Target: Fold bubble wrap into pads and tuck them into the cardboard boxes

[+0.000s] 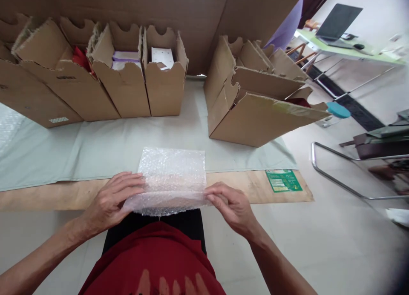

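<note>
A sheet of clear bubble wrap (174,171) lies across the near edge of the wooden board (47,195), its near part rolled or folded over something I cannot make out. My left hand (111,199) lies on the roll's left end, fingers curled over it. At the right end my right hand (231,203) pinches the wrap with thumb and fingers. Both hands hold the bubble wrap just above my lap.
A pale green cloth (105,148) covers the board. Several open cardboard boxes (128,73) with packets stand at the back left, and a larger tilted box (255,99) sits at the right. Beside it are a green label (283,180), a metal chair frame (338,176) and a far desk with a laptop (338,22).
</note>
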`<state>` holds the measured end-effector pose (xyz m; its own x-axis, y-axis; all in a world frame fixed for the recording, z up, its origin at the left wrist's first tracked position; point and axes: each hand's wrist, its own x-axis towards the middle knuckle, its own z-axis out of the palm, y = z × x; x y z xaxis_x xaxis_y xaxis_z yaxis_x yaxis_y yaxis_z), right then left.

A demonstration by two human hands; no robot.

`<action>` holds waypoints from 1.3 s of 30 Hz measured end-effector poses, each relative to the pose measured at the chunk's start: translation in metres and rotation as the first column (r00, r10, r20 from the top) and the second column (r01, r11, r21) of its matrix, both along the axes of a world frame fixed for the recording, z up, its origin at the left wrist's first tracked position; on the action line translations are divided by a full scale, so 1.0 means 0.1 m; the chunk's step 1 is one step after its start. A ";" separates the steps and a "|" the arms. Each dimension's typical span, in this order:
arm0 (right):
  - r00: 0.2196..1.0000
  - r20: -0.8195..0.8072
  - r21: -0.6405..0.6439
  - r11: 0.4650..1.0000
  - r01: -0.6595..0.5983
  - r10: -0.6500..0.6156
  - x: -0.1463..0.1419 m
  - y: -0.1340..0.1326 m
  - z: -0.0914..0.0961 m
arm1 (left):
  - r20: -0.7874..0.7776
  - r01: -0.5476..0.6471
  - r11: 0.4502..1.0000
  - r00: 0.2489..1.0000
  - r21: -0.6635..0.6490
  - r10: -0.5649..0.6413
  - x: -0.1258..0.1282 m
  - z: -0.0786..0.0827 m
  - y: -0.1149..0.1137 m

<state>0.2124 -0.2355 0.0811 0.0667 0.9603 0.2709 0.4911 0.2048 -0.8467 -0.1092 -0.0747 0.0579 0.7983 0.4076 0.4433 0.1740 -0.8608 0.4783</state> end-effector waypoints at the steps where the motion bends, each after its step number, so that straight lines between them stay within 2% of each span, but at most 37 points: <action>1: 0.997 -0.082 -0.032 0.999 0.007 -0.010 0.03 0.00 0.01 | 0.024 -0.037 0.996 0.999 -0.075 0.039 0.03 0.03 0.00; 3: 0.973 -0.230 -0.075 0.997 -0.034 0.016 0.07 0.00 0.00 | -0.014 -0.172 0.956 0.985 -0.240 0.173 0.09 0.09 0.01; 5: 0.955 -0.296 -0.111 0.991 -0.070 0.035 0.08 0.00 -0.03 | -0.118 -0.324 0.872 0.946 -0.367 0.302 0.15 0.14 0.02; 7: 0.961 -0.272 -0.174 0.985 -0.004 -0.044 0.04 0.02 -0.08 | -0.211 -0.427 0.781 0.904 -0.456 0.371 0.20 0.18 0.04; 9: 0.962 -0.222 -0.223 0.969 0.111 -0.161 -0.01 0.08 -0.13 | -0.271 -0.481 0.707 0.877 -0.518 0.398 0.26 0.20 0.08; 11: 0.948 -0.188 -0.235 0.949 0.209 -0.256 -0.06 0.17 -0.19 | -0.306 -0.516 0.672 0.856 -0.532 0.416 0.32 0.22 0.13; 13: 0.940 -0.118 -0.223 0.931 0.289 -0.320 -0.08 0.28 -0.25 | -0.331 -0.546 0.686 0.838 -0.481 0.434 0.38 0.25 0.18; 16: 0.919 0.132 -0.163 0.907 0.389 -0.371 -0.09 0.41 -0.34 | -0.385 -0.563 0.762 0.812 -0.319 0.439 0.46 0.26 0.24; 19: 0.879 0.336 -0.104 0.914 0.392 -0.339 -0.09 0.45 -0.36 | -0.457 -0.549 0.813 0.784 -0.194 0.421 0.50 0.23 0.30; 22: 0.865 0.421 -0.123 0.927 0.354 -0.274 -0.04 0.43 -0.30 | -0.479 -0.544 0.825 0.771 -0.152 0.419 0.50 0.18 0.36; 26: 0.867 0.425 -0.122 0.932 0.340 -0.261 0.14 0.48 -0.19 | -0.463 -0.563 0.821 0.755 -0.094 0.464 0.46 0.18 0.42; 29: 0.863 0.404 -0.112 0.920 0.376 -0.303 0.26 0.63 -0.15 | -0.538 -0.606 0.791 0.697 -0.089 0.474 0.47 0.22 0.44; 31: 0.864 0.419 -0.163 0.913 0.374 -0.279 0.30 0.76 -0.15 | -0.588 -0.607 0.788 0.675 -0.100 0.446 0.49 0.24 0.41; 35: 0.899 0.419 -0.292 0.918 0.270 -0.131 0.27 0.84 -0.10 | -0.642 -0.548 0.831 0.672 -0.097 0.369 0.53 0.26 0.36; 37: 0.942 0.323 -0.308 0.931 0.197 -0.093 0.23 0.74 -0.04 | -0.635 -0.502 0.863 0.682 -0.047 0.363 0.56 0.30 0.38; 39: 0.980 0.170 -0.295 0.943 0.153 -0.106 0.16 0.56 0.00 | -0.597 -0.431 0.902 0.714 0.037 0.366 0.63 0.36 0.48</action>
<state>0.2286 -0.1792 0.0806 0.1772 0.9840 -0.0170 0.6215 -0.1253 -0.7733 -0.0461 -0.0265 0.0938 0.6391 0.7617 -0.1063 0.7590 -0.6022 0.2476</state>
